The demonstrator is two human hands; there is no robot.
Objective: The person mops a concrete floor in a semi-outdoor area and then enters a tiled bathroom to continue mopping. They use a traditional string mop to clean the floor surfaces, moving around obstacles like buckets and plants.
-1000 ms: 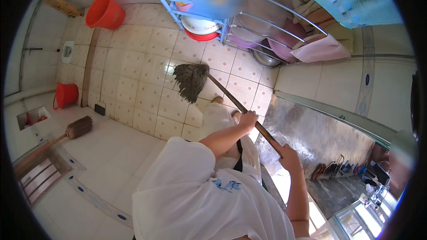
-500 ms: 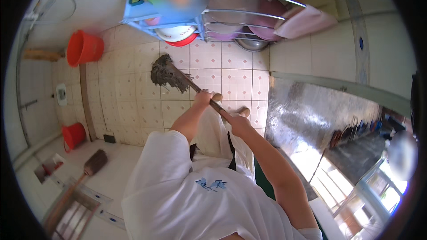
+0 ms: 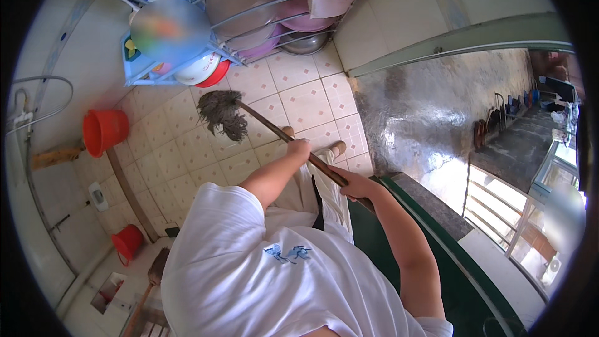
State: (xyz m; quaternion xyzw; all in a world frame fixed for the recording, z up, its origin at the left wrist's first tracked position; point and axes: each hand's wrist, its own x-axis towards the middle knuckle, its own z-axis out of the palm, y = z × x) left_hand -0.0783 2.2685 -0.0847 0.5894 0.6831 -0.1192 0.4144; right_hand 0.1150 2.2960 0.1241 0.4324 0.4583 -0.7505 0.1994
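Both my hands grip the brown wooden handle of a mop. My left hand is wrapped round the handle nearer the mop head, and my right hand is closed on it further back, by my right thigh. The dark grey, stringy mop head rests on the tiled floor, close to the blue shelf. Slanting from far left to near right, the handle passes over my legs. Its rear end runs under my right forearm.
A blue plastic shelf and a metal rack with basins stand along the far side. Two red buckets are at the left. A raised strip crosses the floor there. On the right a doorway opens onto grey floor; a green surface lies beside me.
My view has turned, so the room appears rotated. My right hand has shifted right and slightly nearer, with more handle showing between my hands. Both hands keep hold of the mop.
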